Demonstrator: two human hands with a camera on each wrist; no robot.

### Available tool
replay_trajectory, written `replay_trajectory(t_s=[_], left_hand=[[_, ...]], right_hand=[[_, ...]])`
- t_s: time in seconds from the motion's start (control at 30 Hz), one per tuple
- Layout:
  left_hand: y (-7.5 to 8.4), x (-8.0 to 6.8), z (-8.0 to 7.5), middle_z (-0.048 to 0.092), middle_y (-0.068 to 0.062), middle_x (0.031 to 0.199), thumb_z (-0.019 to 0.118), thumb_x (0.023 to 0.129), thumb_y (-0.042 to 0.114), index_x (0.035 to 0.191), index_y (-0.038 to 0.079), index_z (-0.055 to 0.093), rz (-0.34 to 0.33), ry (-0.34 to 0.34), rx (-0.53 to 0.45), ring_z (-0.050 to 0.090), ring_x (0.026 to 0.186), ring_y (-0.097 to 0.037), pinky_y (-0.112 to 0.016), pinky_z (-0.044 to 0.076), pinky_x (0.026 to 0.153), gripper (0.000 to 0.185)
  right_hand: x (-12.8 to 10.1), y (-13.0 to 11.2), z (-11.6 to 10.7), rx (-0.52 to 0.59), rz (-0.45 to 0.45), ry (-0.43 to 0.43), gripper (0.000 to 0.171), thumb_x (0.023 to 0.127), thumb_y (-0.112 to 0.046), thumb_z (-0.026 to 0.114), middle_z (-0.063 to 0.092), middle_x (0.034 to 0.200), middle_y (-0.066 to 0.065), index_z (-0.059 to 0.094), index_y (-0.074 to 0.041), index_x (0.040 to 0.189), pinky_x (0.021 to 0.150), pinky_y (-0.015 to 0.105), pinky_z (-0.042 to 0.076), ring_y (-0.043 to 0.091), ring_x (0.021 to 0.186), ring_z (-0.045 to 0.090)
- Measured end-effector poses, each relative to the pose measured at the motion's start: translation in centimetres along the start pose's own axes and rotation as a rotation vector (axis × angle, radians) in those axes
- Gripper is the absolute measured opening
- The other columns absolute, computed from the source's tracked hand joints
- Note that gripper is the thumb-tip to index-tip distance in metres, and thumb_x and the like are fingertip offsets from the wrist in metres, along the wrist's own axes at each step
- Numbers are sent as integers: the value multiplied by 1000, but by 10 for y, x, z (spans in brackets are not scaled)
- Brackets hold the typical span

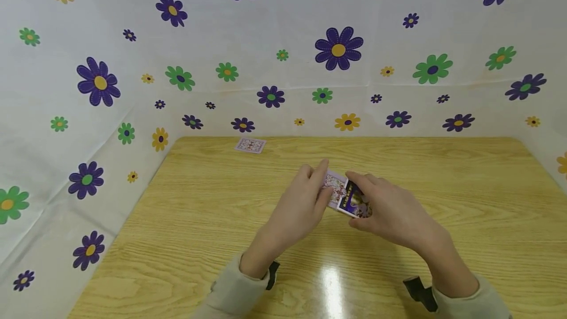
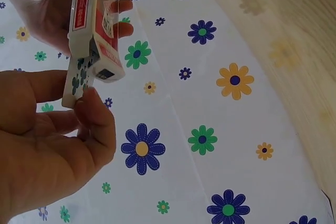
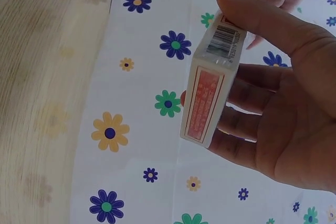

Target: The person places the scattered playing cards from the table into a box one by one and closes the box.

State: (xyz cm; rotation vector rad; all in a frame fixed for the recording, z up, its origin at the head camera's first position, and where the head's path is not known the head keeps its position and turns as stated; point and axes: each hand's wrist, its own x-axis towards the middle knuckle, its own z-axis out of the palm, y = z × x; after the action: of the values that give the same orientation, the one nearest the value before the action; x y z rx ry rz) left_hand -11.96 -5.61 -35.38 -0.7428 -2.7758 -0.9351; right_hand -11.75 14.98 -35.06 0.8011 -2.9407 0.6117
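You hold the card box (image 1: 353, 200) above the middle of the tabletop (image 1: 443, 186), clear of the wood, with a stack of cards (image 1: 335, 187) at its open end. Judged step: the cards are passing between box and left hand — which way, I cannot tell. The next move calls for keeping stack and box mouth in line, edges square, so no card snags on the flap.

Right hand (image 1: 392, 213): fingers (image 3: 247, 95) curled round the box's long sides, thumb laid over the barcode end — clamped on the box.

Left hand (image 1: 301, 206): thumb (image 2: 97, 116) and fingers pinch the stack at the box mouth; the rest lie loosely bent.

One lone card (image 1: 250, 145) lies face down near the far edge, well apart from both hands.
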Motion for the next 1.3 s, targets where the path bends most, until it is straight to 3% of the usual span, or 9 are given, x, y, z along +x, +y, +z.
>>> replay_trajectory(t_s=[0.07,0.17,0.33,0.5,0.7,0.87,1.1,1.23,1.3], left_hand=[[3,-1,4,49,-11,104,51,104,16,151,-5,34,22,21,43,45,80,-15,-21,45,61,54],[9,-2,9,52,-12,101,56,101,13,143,-8,44,79,116,106,46,82,-16,-20,44,61,48],[14,-3,19,67,-11,100,65,96,11,124,-3,61,206,261,272,58,86,-22,-27,51,72,32],[19,-7,28,74,-8,103,69,93,17,125,-3,63,299,288,502,61,80,-18,-25,50,70,39],[30,-15,38,73,-8,113,72,90,25,131,0,59,295,290,719,62,82,-17,-24,49,64,50],[35,-19,43,70,-15,119,67,94,29,139,2,54,264,213,734,62,89,-21,-26,49,67,55],[35,-15,40,66,-21,123,63,95,23,148,0,42,216,179,610,65,85,-22,-24,53,65,61],[37,-14,42,59,-28,130,61,97,19,155,2,30,171,118,511,59,60,-8,-11,41,44,68],[37,-14,43,57,-29,133,60,97,18,156,4,26,148,96,478,41,44,-1,-8,26,36,70]], right_hand=[[0,0,0,10,1,5,85,76,-28,87,65,119,16,46,0,144,65,29,50,15,83,59],[1,0,0,29,3,20,83,77,-27,86,65,116,15,45,1,144,65,28,50,15,82,58],[1,0,0,35,-12,53,82,77,-26,86,64,116,16,45,1,143,72,35,55,21,90,63],[1,0,1,4,-11,73,81,79,-30,84,63,122,20,46,1,144,78,45,57,31,101,65],[1,2,1,-28,-15,72,78,80,-27,84,63,125,20,48,1,143,85,51,55,36,108,64],[1,3,3,-41,-29,70,80,78,-27,86,63,126,19,49,3,142,86,52,54,37,109,64],[2,3,8,-40,-44,105,79,78,-26,86,64,124,19,48,3,141,85,51,55,37,107,65],[2,2,7,-55,-55,134,79,77,-22,86,64,123,19,48,4,141,83,53,54,39,106,64],[3,2,7,-65,-53,141,79,77,-22,86,65,123,19,48,4,141,83,54,54,39,106,64]])
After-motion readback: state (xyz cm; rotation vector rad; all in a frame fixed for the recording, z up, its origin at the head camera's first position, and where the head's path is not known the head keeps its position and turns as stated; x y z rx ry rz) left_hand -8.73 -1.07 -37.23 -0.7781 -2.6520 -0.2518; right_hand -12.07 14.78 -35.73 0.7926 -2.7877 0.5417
